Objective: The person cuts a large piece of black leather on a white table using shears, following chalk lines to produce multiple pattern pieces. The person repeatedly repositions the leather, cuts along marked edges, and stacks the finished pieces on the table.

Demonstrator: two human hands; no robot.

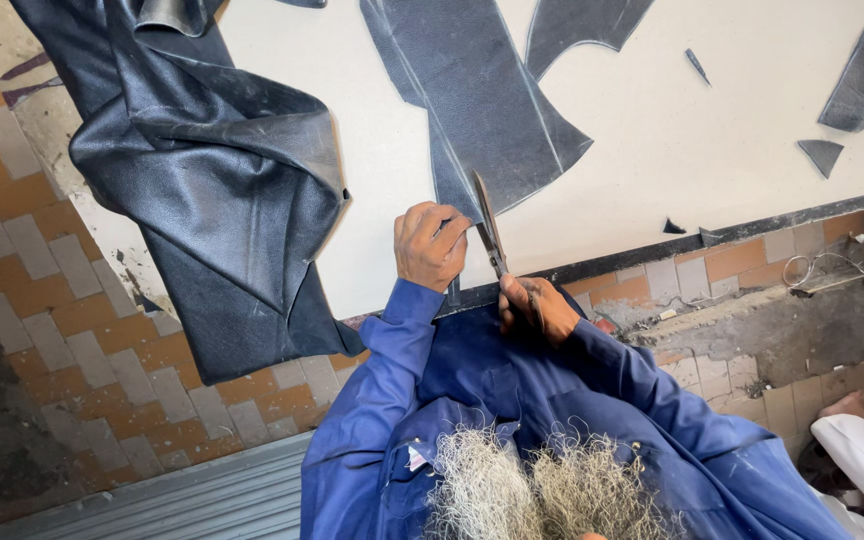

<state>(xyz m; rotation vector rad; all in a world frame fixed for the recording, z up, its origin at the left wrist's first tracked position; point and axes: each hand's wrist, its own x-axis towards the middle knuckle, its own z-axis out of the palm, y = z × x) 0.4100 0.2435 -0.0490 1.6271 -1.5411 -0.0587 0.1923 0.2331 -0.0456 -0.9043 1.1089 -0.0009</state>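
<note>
- The left hand [432,243] sits at the near edge of the pale cutting table [672,140], fingers curled in together and pinching the lower end of a dark leather panel [482,100].
- That leather panel lies flat on the table, running from the top of the view down to the left hand, its pointed lower end right at the fingers.
- The right hand [537,308] is just over the table's dark front edge, fingers closed around the handles of a pair of scissors [492,228]; how the fingers sit in the loops cannot be made out.
- The scissors' blades point up and away from the body, lying along the right-hand edge of the panel, touching the left hand's knuckles or just beside them.
- Whether the blades are parted or shut cannot be told from here.
- To the left, a big crumpled dark leather hide [212,170] drapes off the table's corner and hangs down over the tiled floor [72,330].
- Further up the table, another cut piece [582,25] lies beside the panel, and small dark offcuts [820,155] are scattered well apart toward the right.
- Blue sleeves [392,350] run from both hands back toward the camera.
</note>
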